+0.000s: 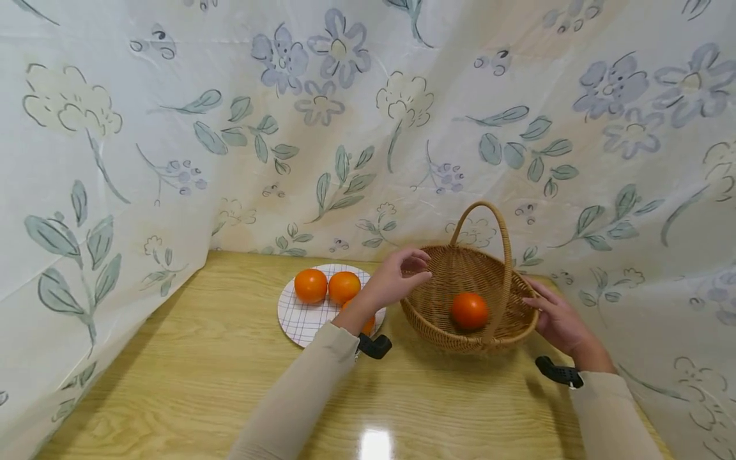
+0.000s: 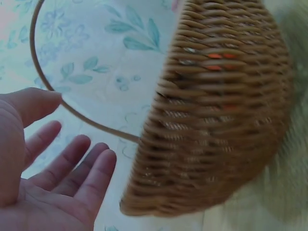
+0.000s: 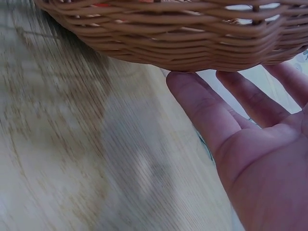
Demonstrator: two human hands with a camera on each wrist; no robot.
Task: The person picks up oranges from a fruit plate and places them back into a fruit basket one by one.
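Note:
A brown wicker basket point(image 1: 443, 332) with a tall arched handle stands at the right of the table. Inside it lies one round red-orange fruit point(image 1: 469, 311); bits of orange show through the weave in the left wrist view. My left hand point(image 1: 400, 276) hovers by the basket's left rim, holding nothing, its fingers loosely bent and apart from the wicker point(image 2: 216, 120). At the right side, my right hand point(image 1: 560, 319) touches the basket with nearly straight fingers. In the right wrist view its fingertips point(image 3: 180, 82) meet the outer wicker wall point(image 3: 192, 43).
Left of the basket is a round checked plate point(image 1: 293, 322) with orange fruits point(image 1: 310, 285) on it, one partly hidden behind my left forearm. Floral cloth point(image 1: 345, 160) hangs behind and at both sides of the wooden table point(image 1: 201, 358).

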